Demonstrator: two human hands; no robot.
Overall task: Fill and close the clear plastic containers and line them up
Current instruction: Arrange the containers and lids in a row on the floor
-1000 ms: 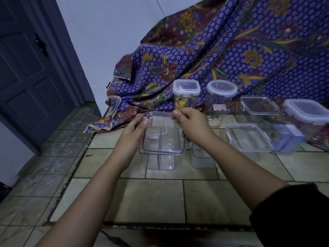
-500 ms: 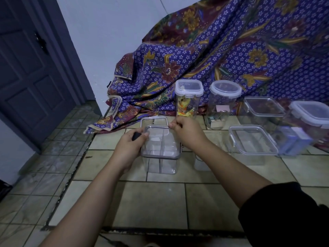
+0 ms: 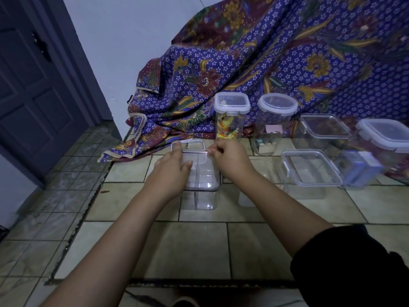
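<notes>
A clear square container (image 3: 204, 196) stands on the tiled floor in front of me with its clear lid (image 3: 199, 165) lying on top. My left hand (image 3: 171, 173) rests flat on the lid's left side, fingers reaching its far rim. My right hand (image 3: 230, 159) pinches the lid's far right flap. Behind stand a tall square container (image 3: 230, 120) holding colourful wrappers and a round jar (image 3: 273, 125), both lidded. To the right is a lidded clear box (image 3: 309, 171), another clear box (image 3: 324, 129) behind it, and a lidded box with blue contents (image 3: 385, 147).
A purple flowered cloth (image 3: 265, 58) drapes behind the containers and spills onto the floor at left. A dark door (image 3: 33, 85) and white wall stand at the far left. A floor joint (image 3: 199, 283) runs across near me.
The lid has come down onto the container. My left hand slid from the left edge onto the lid top, and my right hand stayed at the far right flap. The view shifted slightly.
</notes>
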